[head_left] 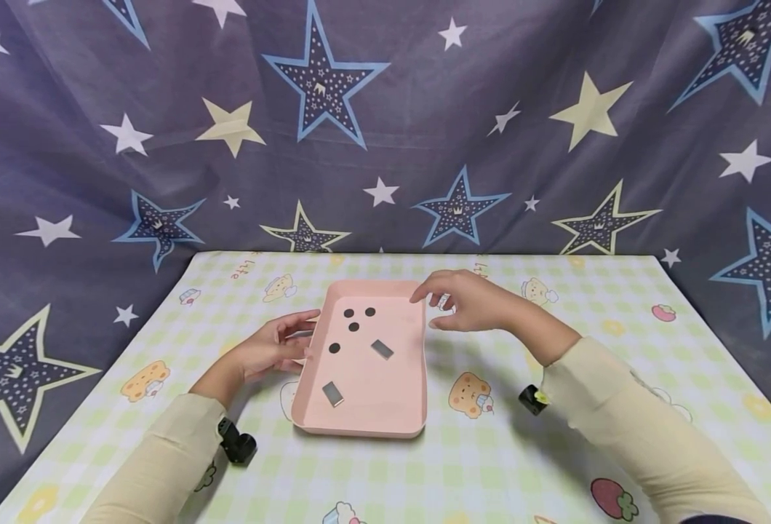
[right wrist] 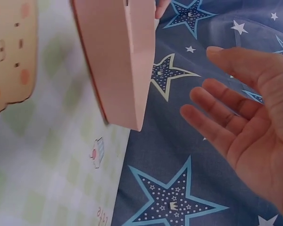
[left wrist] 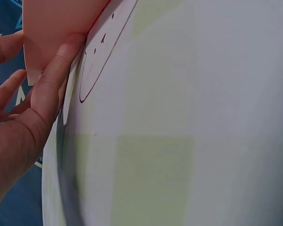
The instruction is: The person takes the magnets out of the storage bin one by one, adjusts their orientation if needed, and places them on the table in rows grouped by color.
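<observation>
A pink rectangular tray [head_left: 385, 397] lies on the table, holding several small black discs [head_left: 354, 327] and two small grey rectangular pieces [head_left: 382, 349] [head_left: 333, 394]. My left hand [head_left: 276, 349] is at the tray's left side with fingers spread. In the left wrist view, its thumb [left wrist: 61, 56] rests against the tray's outer wall [left wrist: 61, 21]. Over by the far right corner, my right hand [head_left: 469, 300] hovers with loosely bent fingers and holds nothing. The right wrist view has that hand [right wrist: 259, 108] apart from the tray wall [right wrist: 111, 66].
A checked tablecloth [head_left: 490, 466] with cartoon prints covers the table. Behind the table's far edge hangs a dark curtain [head_left: 398, 145] patterned with stars. Each sleeve has a black wrist camera [head_left: 236, 442] at its cuff.
</observation>
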The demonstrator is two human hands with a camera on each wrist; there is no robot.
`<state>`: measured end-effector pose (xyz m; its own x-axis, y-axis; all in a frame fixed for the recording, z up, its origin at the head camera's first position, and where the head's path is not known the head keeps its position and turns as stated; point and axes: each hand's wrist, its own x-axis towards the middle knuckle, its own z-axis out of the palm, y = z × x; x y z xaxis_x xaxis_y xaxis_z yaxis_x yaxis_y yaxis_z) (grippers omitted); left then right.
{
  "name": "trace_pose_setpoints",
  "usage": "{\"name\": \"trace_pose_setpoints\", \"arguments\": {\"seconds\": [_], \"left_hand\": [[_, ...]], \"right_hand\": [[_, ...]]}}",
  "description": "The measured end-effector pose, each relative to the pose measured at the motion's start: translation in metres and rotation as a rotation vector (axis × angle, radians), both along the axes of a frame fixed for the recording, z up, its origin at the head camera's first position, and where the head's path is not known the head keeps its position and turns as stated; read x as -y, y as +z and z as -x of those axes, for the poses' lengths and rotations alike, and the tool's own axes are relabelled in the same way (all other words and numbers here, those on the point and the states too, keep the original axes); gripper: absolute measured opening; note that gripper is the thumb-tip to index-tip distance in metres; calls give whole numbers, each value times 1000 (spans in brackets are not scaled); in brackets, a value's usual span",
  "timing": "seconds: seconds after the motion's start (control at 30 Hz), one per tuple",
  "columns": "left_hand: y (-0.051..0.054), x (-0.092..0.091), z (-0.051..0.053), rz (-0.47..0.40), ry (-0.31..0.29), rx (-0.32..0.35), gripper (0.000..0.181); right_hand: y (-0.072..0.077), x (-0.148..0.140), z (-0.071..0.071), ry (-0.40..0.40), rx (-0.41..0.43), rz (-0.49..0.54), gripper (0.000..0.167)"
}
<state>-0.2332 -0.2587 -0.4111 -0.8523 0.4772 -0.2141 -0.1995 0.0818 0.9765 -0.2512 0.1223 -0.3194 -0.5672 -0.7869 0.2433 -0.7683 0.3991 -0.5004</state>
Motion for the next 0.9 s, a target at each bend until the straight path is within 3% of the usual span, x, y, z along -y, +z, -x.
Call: {"name": "trace_pose_setpoints", "arguments": {"seconds": [0.4, 0.7, 0.9], "left_hand": [[-2, 2, -1, -1, 3, 2, 81], [-2, -1, 0, -6, 2, 15, 82], [0, -1, 1, 0, -4, 18, 82]], "right_hand": [[6, 24, 14, 20, 176, -77, 43], [8, 39, 28, -14, 285, -127, 40], [2, 52, 33, -36, 366, -86, 35]]}}
